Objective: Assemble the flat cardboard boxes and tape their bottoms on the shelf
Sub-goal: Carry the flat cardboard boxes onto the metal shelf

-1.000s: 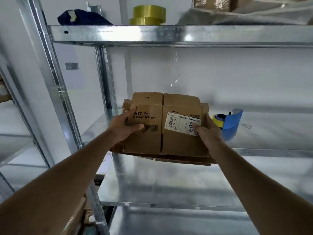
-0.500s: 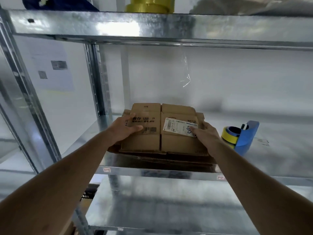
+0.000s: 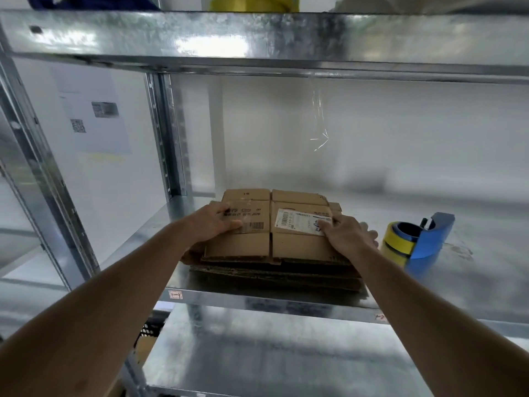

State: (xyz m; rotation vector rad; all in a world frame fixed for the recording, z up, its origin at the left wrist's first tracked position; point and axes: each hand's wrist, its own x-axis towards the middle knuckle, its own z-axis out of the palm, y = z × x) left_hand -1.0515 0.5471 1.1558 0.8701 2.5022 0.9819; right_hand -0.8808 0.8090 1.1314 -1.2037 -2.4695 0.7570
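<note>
Resting on the middle shelf (image 3: 257, 300) now, the stack of flat cardboard boxes (image 3: 274, 239) no longer juts out past the front lip as it did a second ago; it sits fully on the metal, near the shelf's left end. The left hand (image 3: 213, 224) lies on the top box's left half with thumb across the printed panel and fingers curled over the stack's left edge, and the right hand (image 3: 347, 234) grips the stack's right edge, thumb on the white shipping label (image 3: 300, 222). Since the supply looks parked, the next step is probably to lift one flat box and open it; none is assembled yet. Right of the stack, just beside the right hand, stands the blue tape dispenser (image 3: 420, 239) with its yellow roll, within reach. A clear strip of tape (image 3: 319, 118) dangles from the upper shelf (image 3: 257, 38) above the stack and might snag a raised box. Yellow tape rolls (image 3: 252, 2) sit on that upper shelf.
</note>
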